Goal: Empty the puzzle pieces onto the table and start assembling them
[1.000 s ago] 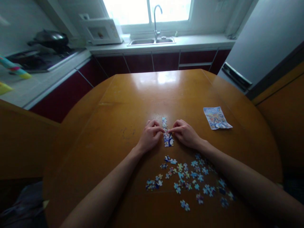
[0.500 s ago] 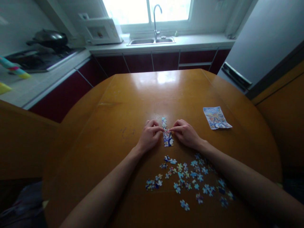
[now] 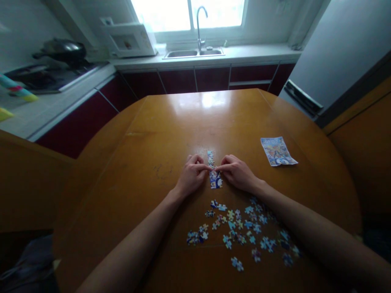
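A narrow strip of joined jigsaw pieces (image 3: 216, 181) lies on the wooden table between my two hands, with a wider lower end that shows a dark blue and white figure. From the left side, my left hand (image 3: 193, 173) has its index fingertip against the strip's edge, the other fingers curled. My right hand (image 3: 238, 173) presses its index fingertip onto the strip's right side at a small pinkish jigsaw piece, thumb and fingers drawn together. Its fingers partly cover that piece. Closer to me lie many loose jigsaw pieces (image 3: 248, 224), and a small joined cluster (image 3: 195, 237) sits left of them.
A creased picture sheet (image 3: 278, 151) lies to the right on the table (image 3: 171, 122). Beyond the table's far edge are a counter with a sink (image 3: 183, 53), a white microwave (image 3: 131, 40) and a wok (image 3: 64, 49) on the stove. A fridge (image 3: 342, 53) stands at right.
My right index fingertip has shifted slightly left, further onto the strip. My left hand stays almost where it was, and the loose pieces have not moved.
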### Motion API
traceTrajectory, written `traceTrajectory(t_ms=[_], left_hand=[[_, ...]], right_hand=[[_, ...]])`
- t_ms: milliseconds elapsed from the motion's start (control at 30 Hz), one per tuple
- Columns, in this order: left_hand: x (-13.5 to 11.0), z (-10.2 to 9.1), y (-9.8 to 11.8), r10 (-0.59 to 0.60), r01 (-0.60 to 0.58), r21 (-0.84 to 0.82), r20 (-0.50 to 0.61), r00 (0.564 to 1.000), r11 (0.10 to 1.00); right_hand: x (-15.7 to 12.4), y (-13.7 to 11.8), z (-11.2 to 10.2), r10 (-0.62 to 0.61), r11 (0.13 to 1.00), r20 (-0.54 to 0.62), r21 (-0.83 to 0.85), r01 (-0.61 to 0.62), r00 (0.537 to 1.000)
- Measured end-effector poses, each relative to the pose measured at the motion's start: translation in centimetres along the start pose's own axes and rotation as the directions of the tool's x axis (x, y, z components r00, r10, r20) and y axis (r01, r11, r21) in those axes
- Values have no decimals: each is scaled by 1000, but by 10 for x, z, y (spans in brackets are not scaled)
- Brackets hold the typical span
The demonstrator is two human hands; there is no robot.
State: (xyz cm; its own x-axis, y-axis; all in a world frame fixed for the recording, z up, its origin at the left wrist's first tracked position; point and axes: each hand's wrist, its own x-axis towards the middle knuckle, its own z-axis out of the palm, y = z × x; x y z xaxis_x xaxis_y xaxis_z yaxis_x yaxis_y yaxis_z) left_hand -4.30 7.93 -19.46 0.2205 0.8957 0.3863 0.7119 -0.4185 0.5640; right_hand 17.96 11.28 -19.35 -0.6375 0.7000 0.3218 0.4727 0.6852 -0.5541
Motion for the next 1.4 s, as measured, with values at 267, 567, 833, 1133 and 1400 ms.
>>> traceTrajectory(t_ms=[267, 567, 833, 1133, 1400], left_hand=[[0, -1, 1, -9, 9, 4, 10, 1000, 1000], [-1, -1, 1, 60, -60, -8, 34, 998, 998], [0, -3, 5, 90, -92, 12, 117, 989, 996], [-1, -3, 4, 84, -85, 7, 120, 989, 996], [-1, -2, 5, 101, -100, -14, 103, 990, 995]], right_hand=[[2, -9, -6, -43, 990, 47, -134, 49, 998], [3, -13, -10, -30, 989, 45, -143, 36, 999], [3, 6, 4, 181, 943, -65, 295, -155, 981], [-1, 3, 2, 84, 980, -79, 186, -69, 993], [0, 0, -1, 53, 998, -29, 39, -52, 998]])
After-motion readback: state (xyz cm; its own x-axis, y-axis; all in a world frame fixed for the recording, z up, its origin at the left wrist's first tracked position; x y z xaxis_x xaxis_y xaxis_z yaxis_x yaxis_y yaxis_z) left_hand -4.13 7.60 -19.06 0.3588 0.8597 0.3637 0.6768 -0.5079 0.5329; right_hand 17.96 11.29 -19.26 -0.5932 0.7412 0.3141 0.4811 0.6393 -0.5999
